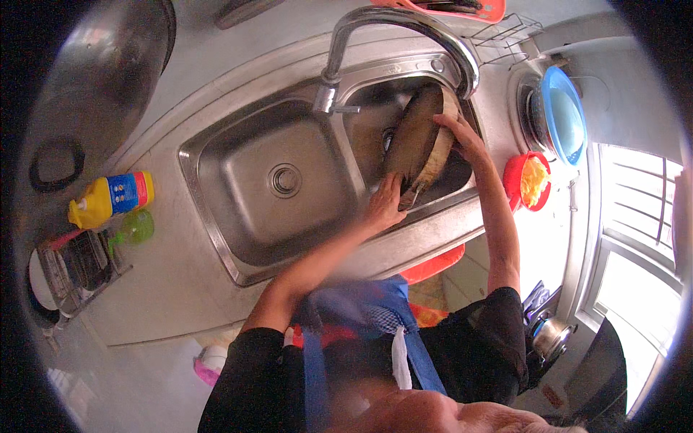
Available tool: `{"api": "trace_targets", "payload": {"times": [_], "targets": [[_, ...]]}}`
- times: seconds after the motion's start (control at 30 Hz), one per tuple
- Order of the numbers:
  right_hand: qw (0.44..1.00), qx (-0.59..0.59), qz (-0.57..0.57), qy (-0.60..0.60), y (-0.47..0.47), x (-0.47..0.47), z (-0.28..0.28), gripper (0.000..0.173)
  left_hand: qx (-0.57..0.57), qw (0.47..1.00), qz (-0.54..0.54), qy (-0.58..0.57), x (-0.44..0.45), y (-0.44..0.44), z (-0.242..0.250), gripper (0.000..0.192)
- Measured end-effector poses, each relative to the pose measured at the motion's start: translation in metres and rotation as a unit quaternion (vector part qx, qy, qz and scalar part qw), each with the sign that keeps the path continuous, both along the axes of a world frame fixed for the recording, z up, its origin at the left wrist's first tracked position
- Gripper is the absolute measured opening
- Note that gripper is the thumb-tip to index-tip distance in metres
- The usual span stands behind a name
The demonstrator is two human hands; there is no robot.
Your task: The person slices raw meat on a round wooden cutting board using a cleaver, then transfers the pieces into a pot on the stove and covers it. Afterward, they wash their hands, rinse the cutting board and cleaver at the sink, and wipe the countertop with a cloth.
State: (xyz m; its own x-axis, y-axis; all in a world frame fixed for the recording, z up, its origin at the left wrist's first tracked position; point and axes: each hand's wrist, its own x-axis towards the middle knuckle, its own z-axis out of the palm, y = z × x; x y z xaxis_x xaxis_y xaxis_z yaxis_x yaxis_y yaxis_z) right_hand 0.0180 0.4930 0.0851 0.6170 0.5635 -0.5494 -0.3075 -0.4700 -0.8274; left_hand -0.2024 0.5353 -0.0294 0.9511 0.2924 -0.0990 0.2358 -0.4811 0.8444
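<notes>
A thick, round wooden chopping board (417,130) stands tilted on its edge in the right basin (360,116) of a steel double sink. Its broad face is dark brown, and its rim is paler and worn. My left hand (387,203) grips the lower end, beside a small shiny metal piece on the rim. Higher up, my right hand (460,132) holds the rim, fingers bent over onto the face. The chrome faucet (400,16) arches over the sink, its spout end close to the board's top. Part of the basin's drain is hidden behind the board.
The left basin (254,146) has a drain strainer. At left are a yellow bottle (95,200), a green bottle (138,226) and a wire rack (81,270). To the right stand a blue basin (563,116) and a red colander (514,176) holding something yellow. A wire shelf (506,40) sits behind.
</notes>
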Motion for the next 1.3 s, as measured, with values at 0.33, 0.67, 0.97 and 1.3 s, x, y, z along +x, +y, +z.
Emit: {"api": "trace_targets", "payload": {"times": [0.33,0.67,0.97,1.3], "targets": [[0.999,0.029,0.028,-0.036,-0.008,0.012,-0.021,0.071,-0.053,0.998,-0.024,0.001,-0.006,0.001,0.007,0.085],[0.947,0.133,0.03,-0.29,0.035,0.0,0.088,0.062,-0.236,0.965,0.063,-0.098,-0.075,0.015,0.024,0.056],[0.953,0.137,0.182,-0.2,0.04,-0.08,0.105,0.062,-0.351,0.893,0.278,-0.043,-0.211,0.065,0.038,0.033],[0.915,0.282,0.263,-0.12,0.157,-0.18,0.098,0.056,-0.337,0.843,0.398,-0.127,-0.271,0.094,0.028,0.03]]}}
